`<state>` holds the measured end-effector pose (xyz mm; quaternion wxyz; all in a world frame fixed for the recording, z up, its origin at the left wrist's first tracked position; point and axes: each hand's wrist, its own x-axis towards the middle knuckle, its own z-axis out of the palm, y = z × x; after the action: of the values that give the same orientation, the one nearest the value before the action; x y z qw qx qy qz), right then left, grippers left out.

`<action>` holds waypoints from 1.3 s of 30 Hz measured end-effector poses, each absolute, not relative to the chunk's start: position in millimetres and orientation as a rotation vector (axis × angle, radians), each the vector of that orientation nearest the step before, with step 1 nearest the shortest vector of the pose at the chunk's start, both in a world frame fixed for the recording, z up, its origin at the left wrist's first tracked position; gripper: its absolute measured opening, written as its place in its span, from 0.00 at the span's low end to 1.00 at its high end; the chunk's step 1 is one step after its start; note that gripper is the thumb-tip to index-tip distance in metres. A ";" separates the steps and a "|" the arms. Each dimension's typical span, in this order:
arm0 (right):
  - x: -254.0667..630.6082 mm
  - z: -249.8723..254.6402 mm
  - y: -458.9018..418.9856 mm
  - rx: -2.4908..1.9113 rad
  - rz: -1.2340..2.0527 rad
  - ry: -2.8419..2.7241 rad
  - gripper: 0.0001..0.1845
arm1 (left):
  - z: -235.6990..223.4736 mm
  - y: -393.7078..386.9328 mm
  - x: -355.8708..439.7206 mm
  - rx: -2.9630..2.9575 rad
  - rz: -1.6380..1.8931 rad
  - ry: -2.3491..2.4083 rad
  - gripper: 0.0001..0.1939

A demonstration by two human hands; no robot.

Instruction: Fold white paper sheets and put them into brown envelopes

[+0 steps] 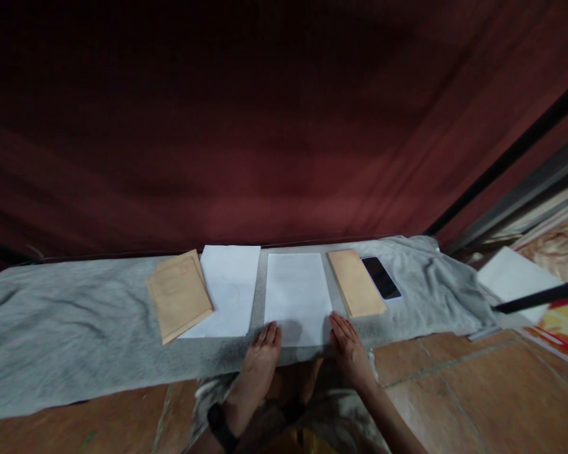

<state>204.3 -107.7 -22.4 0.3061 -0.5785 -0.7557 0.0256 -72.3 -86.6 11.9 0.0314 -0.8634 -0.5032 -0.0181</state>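
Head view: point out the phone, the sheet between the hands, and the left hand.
phone (381, 278), head view, on its dark screen
sheet (298, 294), head view, mid-page
left hand (261, 353), head view, back of hand

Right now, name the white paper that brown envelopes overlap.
The left white paper: brown envelopes lie across its left edge. The right white paper has no envelope on it.

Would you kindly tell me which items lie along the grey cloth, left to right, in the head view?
Overlapping brown envelopes, left white paper, middle white paper, brown stack, dark-screened phone.
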 end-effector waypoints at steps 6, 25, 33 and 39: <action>222.8 -20.6 -107.9 -1.471 0.403 -1.827 0.29 | 30.5 -84.6 -83.7 -2.731 -0.383 -1.687 0.22; 224.3 2.3 -77.2 -1.409 0.636 -1.525 0.30 | 96.2 -89.9 -103.0 -3.147 -1.054 -1.512 0.12; 218.5 1.7 -68.4 -1.726 0.526 -1.626 0.18 | 61.9 -61.4 -101.3 -2.645 -1.560 -2.282 0.20; 207.7 0.1 -51.5 -1.861 0.360 -1.628 0.22 | 29.8 -40.8 -81.9 -2.442 -1.591 -2.557 0.24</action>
<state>207.7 -51.5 0.1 0.3161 -0.7066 -0.6182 0.1368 -81.9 -40.8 29.8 -0.3596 -0.5878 -0.6153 -0.3829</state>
